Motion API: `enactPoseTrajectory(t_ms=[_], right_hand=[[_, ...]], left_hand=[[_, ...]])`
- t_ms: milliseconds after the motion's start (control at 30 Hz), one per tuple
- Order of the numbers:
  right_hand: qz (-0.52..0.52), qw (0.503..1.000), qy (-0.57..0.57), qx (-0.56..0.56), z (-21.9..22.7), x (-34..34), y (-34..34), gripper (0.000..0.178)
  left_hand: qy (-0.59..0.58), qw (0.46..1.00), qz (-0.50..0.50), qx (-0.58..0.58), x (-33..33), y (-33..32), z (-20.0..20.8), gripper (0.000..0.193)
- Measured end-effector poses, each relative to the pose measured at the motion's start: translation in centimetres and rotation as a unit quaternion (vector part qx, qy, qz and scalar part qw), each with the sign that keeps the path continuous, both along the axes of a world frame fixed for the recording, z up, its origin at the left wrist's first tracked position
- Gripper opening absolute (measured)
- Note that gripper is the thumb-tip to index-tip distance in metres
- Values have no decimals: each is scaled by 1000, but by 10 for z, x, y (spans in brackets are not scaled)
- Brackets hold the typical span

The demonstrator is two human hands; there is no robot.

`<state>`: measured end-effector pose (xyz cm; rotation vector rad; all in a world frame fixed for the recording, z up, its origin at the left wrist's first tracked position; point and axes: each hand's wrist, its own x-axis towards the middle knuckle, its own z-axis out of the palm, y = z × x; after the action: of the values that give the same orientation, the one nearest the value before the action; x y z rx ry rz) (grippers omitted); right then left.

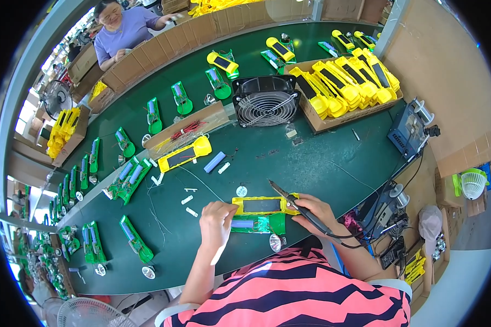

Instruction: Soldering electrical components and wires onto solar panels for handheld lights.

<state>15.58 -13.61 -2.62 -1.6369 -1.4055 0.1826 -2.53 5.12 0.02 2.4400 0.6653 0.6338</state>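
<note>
My right hand [317, 213] grips a soldering iron [282, 192] like a pen, its tip pointing up and left over the bench. Its fingers also touch the right end of a yellow casing [262, 205] with a dark panel. Right below lies a green casing [277, 224] holding a blue cylindrical battery [242, 224] and a small circuit board. A round silvery reflector [276, 242] sits at its lower edge. At the left end of both casings, my left hand [216, 220] is closed in a pinch; what lies between its fingertips is hidden.
A black fan [266, 103] stands at the bench's middle back, beside a carton [341, 121] of yellow casings. Green casings with batteries [135, 240] line the left side. Loose wires, another battery [215, 162] and a blue soldering station [406, 131] lie around. Someone [126, 30] sits across.
</note>
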Motion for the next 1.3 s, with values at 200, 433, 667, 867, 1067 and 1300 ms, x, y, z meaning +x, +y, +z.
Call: enactPoseTrajectory(t_ms=[200, 433, 667, 867, 1067, 1300], right_hand=[[-7, 996, 15, 92, 10, -10, 10, 30], [-67, 906, 406, 96, -13, -32, 14, 18], [-71, 894, 430, 101, -16, -37, 20, 18], [-82, 895, 427, 102, -19, -35, 18, 17], [-77, 891, 439, 90, -14, -31, 17, 17], [-62, 852, 514, 84, -13, -28, 25, 14]], left_hand=[[51, 985, -138, -92, -2, -1, 19, 17], [40, 997, -39, -49, 13, 12, 10, 21], [-43, 987, -48, -146, 8, 3, -3, 19], [26, 988, -87, 125, 4, 3, -3, 33], [-55, 992, -46, -102, 6, 3, -9, 25], [44, 996, -69, 27, 14, 16, 2, 12]])
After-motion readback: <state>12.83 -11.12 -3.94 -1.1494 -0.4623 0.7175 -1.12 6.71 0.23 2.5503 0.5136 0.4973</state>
